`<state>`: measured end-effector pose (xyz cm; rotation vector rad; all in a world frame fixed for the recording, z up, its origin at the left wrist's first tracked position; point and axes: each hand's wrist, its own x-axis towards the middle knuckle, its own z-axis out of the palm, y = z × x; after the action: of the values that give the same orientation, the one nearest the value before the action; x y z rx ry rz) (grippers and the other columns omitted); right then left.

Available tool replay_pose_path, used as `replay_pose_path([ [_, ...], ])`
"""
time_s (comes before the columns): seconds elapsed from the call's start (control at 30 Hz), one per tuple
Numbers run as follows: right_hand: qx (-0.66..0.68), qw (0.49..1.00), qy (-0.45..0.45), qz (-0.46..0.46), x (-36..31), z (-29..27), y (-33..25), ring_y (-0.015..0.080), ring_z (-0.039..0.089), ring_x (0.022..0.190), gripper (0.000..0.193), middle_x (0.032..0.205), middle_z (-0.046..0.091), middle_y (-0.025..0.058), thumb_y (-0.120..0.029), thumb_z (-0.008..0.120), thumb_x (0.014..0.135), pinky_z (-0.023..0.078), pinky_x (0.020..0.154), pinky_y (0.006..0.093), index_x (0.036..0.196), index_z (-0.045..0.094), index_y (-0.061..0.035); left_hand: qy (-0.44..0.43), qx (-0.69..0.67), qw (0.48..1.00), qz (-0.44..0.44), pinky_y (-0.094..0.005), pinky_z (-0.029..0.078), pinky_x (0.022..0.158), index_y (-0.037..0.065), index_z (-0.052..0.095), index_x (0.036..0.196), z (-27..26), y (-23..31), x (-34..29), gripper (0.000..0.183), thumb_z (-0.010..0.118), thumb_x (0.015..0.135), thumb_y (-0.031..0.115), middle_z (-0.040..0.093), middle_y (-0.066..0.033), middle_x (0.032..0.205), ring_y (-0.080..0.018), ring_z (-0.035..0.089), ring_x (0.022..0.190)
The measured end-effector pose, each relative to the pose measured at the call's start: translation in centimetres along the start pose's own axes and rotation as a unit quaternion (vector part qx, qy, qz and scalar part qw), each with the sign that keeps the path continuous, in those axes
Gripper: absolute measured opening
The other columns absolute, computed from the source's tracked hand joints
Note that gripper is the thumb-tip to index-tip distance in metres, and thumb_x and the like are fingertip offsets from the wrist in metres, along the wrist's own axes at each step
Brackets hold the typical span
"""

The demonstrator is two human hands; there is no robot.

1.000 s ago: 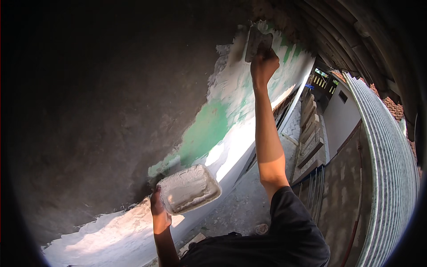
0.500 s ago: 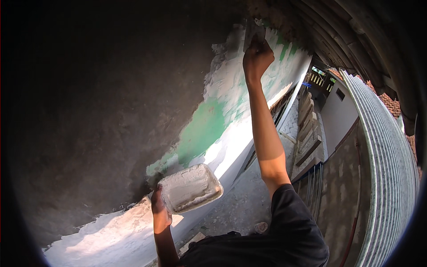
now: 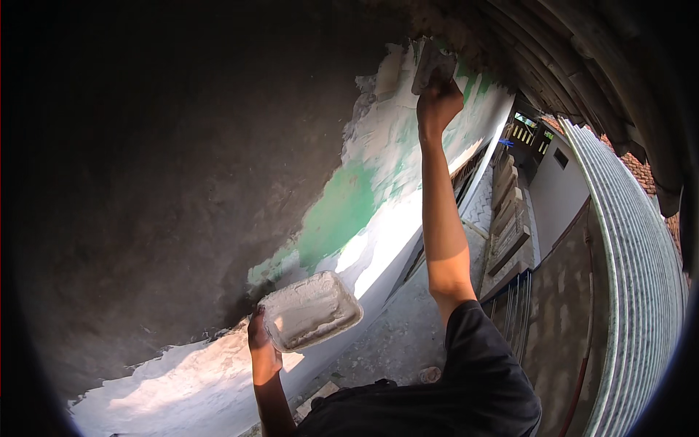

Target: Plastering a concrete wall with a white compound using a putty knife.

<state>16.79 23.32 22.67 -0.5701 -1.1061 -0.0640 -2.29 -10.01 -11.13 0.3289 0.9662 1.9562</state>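
Note:
My right hand (image 3: 440,111) is raised high, closed around a flat, wide putty knife (image 3: 431,67). Its blade lies against the upper wall, where white putty meets dark bare plaster. Low on the left, my left hand (image 3: 263,348) grips the near-left edge of a shallow rectangular tray (image 3: 356,315). Pale grey-white putty (image 3: 300,313) coats the inside of that tray. Between the hands, the wall carries a green patch (image 3: 338,207) with uneven white smears (image 3: 389,138) above it. The fingers under the tray are partly hidden.
Dark bare wall (image 3: 160,189) fills the left. Overhead at upper right run roof tiles or beams (image 3: 575,65). A corrugated sheet (image 3: 641,269) borders the right side. Below lie a concrete floor (image 3: 393,339) and stacked long blocks (image 3: 506,233).
My right hand and the putty knife have shifted right and slightly down along the wall. The view has moved a little. My left hand still holds the tray in nearly the same place.

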Motion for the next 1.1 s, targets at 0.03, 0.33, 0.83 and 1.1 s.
replay_pose_path([
  [0.03,-0.014,1.0,-0.005,0.022,0.7,0.2,1.5,0.0343,0.059,0.056,0.03,0.068,0.063,0.0249,-0.018,0.057,0.091,0.045,0.057,0.0403,0.082,0.063,0.0096,0.0,-0.001,1.0,0.001,-0.0373,0.045,0.097,0.004,0.05,0.127,-0.1,0.0,-0.2,0.039,0.05,0.098,0.03,0.057,-0.0078,0.123,-0.0215,0.055,0.114],
  [0.33,0.138,0.977,-0.152,0.058,-6.0,-0.3,-0.7,0.0166,0.055,0.063,0.029,0.067,0.062,0.0151,-0.02,0.059,0.095,0.045,0.062,0.0341,0.09,0.065,0.0078,0.016,0.007,1.0,-0.018,-0.0326,0.042,0.099,0.002,0.05,0.129,0.4,0.7,-0.1,0.042,0.054,0.097,0.03,0.056,-0.0075,0.125,-0.018,0.054,0.115],
  [0.83,0.062,0.987,-0.127,0.078,-11.6,-1.0,-1.5,0.0243,0.062,0.063,0.015,0.074,0.064,0.0188,-0.004,0.057,0.09,0.047,0.061,0.033,0.099,0.067,0.0049,-0.029,-0.002,0.999,0.027,-0.0416,0.044,0.099,0.003,0.048,0.131,-1.1,1.0,-1.8,0.044,0.048,0.098,0.032,0.055,-0.0108,0.13,-0.0268,0.053,0.119],
  [1.1,0.138,0.971,-0.18,0.079,-14.7,-5.1,-3.5,0.011,0.044,0.058,0.02,0.066,0.057,0.0098,-0.014,0.06,0.095,0.038,0.054,0.0295,0.09,0.065,0.005,0.029,-0.001,1.0,-0.003,-0.0368,0.037,0.105,0.001,0.048,0.132,-0.2,1.2,-1.9,0.047,0.053,0.097,0.032,0.053,-0.0104,0.133,-0.0238,0.05,0.122],
])
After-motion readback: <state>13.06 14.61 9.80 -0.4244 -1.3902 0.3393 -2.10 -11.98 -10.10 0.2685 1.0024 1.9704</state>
